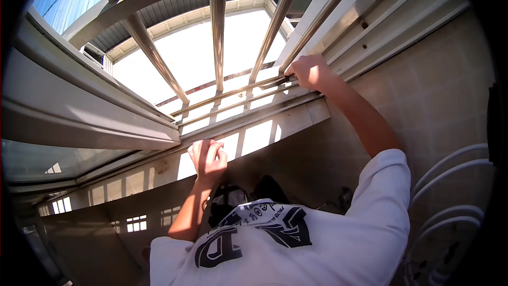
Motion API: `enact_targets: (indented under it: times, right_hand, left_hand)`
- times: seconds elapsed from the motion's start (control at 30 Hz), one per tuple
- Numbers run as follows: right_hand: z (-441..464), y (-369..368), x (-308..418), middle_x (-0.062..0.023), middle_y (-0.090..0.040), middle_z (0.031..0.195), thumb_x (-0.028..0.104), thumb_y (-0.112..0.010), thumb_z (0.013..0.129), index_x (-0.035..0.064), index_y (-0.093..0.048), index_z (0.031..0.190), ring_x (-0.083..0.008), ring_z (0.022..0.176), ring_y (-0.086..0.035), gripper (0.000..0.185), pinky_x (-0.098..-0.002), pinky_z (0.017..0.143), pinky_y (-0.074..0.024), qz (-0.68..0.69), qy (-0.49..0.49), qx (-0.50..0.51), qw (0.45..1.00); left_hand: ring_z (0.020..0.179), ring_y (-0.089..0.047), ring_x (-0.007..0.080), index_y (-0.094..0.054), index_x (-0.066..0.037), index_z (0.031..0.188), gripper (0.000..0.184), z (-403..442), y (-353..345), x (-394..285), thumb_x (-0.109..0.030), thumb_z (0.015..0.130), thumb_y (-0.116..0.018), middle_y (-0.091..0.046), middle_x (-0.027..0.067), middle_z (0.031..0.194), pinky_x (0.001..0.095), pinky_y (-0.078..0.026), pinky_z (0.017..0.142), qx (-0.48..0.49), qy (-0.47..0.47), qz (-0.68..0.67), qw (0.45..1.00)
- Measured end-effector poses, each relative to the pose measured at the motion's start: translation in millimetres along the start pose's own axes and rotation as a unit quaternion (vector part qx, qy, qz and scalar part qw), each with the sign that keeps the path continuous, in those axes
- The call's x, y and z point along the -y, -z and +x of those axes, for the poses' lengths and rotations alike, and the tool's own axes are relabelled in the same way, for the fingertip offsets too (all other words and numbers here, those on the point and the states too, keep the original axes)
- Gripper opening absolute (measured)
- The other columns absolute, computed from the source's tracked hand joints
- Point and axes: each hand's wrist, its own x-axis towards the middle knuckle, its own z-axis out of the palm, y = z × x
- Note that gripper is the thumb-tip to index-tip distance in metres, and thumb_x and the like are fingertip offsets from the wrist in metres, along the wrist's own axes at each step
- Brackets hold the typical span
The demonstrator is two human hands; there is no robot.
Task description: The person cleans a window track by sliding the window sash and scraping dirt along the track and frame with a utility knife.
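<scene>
My right hand (311, 73) is closed at the right end of the window track (264, 89), close to the foot of a metal bar (317, 21). Its fingers are pinched on something too small to make out. My left hand (208, 160) rests at the edge of the sunlit windowsill (255, 139), fingers curled but apart, with nothing seen in it. Left of that hand stands the end of a sliding window frame (106, 119).
Metal bars (218, 37) cross the opening beyond the track. A tiled wall (428, 85) is on the right, with white curved tubes (455, 167) low beside it. Below the sill is a shaded wall (90, 233).
</scene>
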Motion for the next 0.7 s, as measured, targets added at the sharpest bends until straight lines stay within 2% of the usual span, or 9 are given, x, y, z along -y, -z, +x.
enact_targets:
  times: [0.07, 0.1, 0.2, 0.3, 0.4, 0.5, 0.6, 0.7]
  right_hand:
    - [15.5, 9.0, -22.5, -0.0080, -0.078, 0.097, 0.015, -0.067, 0.089, 0.0149, -0.080, 0.095, -0.0242, 0.099, -0.075, 0.014, -0.0386, 0.080, -0.0574, -0.192, -0.088, 0.106, 0.972]
    - [9.7, 13.7, -23.1, -0.0065, -0.078, 0.102, 0.017, -0.068, 0.090, 0.0147, -0.078, 0.099, -0.0221, 0.102, -0.074, 0.014, -0.0374, 0.079, -0.0568, -0.303, -0.066, 0.080, 0.947]
    - [8.2, 34.8, -13.0, -0.0059, -0.077, 0.106, 0.017, -0.067, 0.091, 0.0151, -0.077, 0.104, -0.0232, 0.103, -0.074, 0.016, -0.0375, 0.077, -0.0567, -0.251, -0.053, 0.164, 0.952]
    - [15.3, 24.8, -10.1, -0.0037, -0.076, 0.108, 0.017, -0.065, 0.093, 0.0167, -0.076, 0.108, -0.0233, 0.103, -0.074, 0.019, -0.0378, 0.077, -0.0562, -0.230, -0.048, 0.180, 0.955]
    - [14.2, -2.1, -38.4, -0.0038, -0.076, 0.102, 0.016, -0.065, 0.089, 0.0175, -0.077, 0.099, -0.0244, 0.103, -0.073, 0.016, -0.0390, 0.076, -0.0574, -0.328, -0.040, 0.052, 0.942]
    - [13.7, 7.5, -40.2, -0.0039, -0.076, 0.102, 0.019, -0.064, 0.091, 0.0184, -0.075, 0.099, -0.0228, 0.103, -0.073, 0.014, -0.0398, 0.077, -0.0572, -0.279, -0.096, 0.108, 0.949]
    - [22.3, -16.0, -38.8, -0.0088, -0.076, 0.103, 0.021, -0.063, 0.091, 0.0153, -0.074, 0.098, -0.0264, 0.102, -0.073, 0.014, -0.0419, 0.078, -0.0571, -0.278, -0.081, 0.141, 0.947]
    - [38.9, -32.6, -34.0, -0.0095, -0.077, 0.111, 0.018, -0.060, 0.093, 0.0121, -0.076, 0.106, -0.0270, 0.103, -0.075, 0.021, -0.0399, 0.079, -0.0581, -0.137, -0.129, 0.153, 0.970]
  left_hand:
    - [0.088, -0.059, 0.0248, -0.071, -0.011, 0.086, 0.019, 0.5, 0.2, 0.7, -0.001, 0.070, -0.070, -0.063, 0.0019, 0.086, 0.0410, -0.040, 0.085, -0.001, -0.003, 0.003, 1.000]
    - [0.088, -0.059, 0.0250, -0.071, -0.011, 0.086, 0.018, 0.7, 0.6, 0.0, -0.002, 0.070, -0.070, -0.063, 0.0019, 0.086, 0.0412, -0.040, 0.085, -0.001, 0.001, 0.002, 1.000]
    - [0.089, -0.060, 0.0259, -0.070, -0.012, 0.087, 0.021, 1.5, 0.4, 0.8, -0.002, 0.068, -0.070, -0.064, 0.0027, 0.087, 0.0421, -0.041, 0.084, -0.004, -0.005, 0.008, 1.000]
    - [0.089, -0.060, 0.0263, -0.070, -0.012, 0.087, 0.022, -0.7, 0.3, 2.1, -0.002, 0.068, -0.070, -0.064, 0.0029, 0.087, 0.0422, -0.041, 0.084, -0.002, 0.004, -0.002, 1.000]
    - [0.088, -0.060, 0.0265, -0.070, -0.011, 0.088, 0.022, -0.5, -1.0, 4.1, -0.002, 0.067, -0.070, -0.064, 0.0030, 0.087, 0.0421, -0.041, 0.084, -0.015, -0.012, 0.001, 1.000]
    - [0.088, -0.060, 0.0266, -0.070, -0.011, 0.088, 0.023, -0.3, -0.2, 2.8, -0.002, 0.067, -0.070, -0.064, 0.0030, 0.086, 0.0420, -0.041, 0.084, -0.020, -0.009, 0.008, 1.000]
    - [0.088, -0.060, 0.0266, -0.070, -0.011, 0.087, 0.022, -0.8, -1.6, 4.2, -0.002, 0.067, -0.070, -0.063, 0.0030, 0.086, 0.0420, -0.042, 0.084, -0.016, -0.009, -0.007, 1.000]
    - [0.088, -0.060, 0.0265, -0.070, -0.012, 0.087, 0.021, -1.3, -1.1, 5.7, -0.003, 0.067, -0.069, -0.063, 0.0029, 0.086, 0.0421, -0.042, 0.084, -0.019, -0.014, 0.000, 1.000]
